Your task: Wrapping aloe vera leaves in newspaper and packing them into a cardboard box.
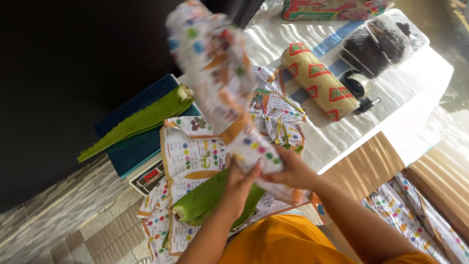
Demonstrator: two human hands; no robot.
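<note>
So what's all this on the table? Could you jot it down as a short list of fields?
left hand: grips the lower end of a paper-wrapped bundle
right hand: holds the same bundle from the other side
under the hands: a cut green aloe leaf on colourful printed paper sheets
scale: a digital scale carrying another aloe leaf
farther back: a roll of cling film, a tape roll, clear tubs of dark contents
surface: white table

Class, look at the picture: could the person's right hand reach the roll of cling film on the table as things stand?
Probably not at once: the right hand grips the wrapped paper bundle together with the left hand. The roll of cling film itself lies uncovered.
</note>
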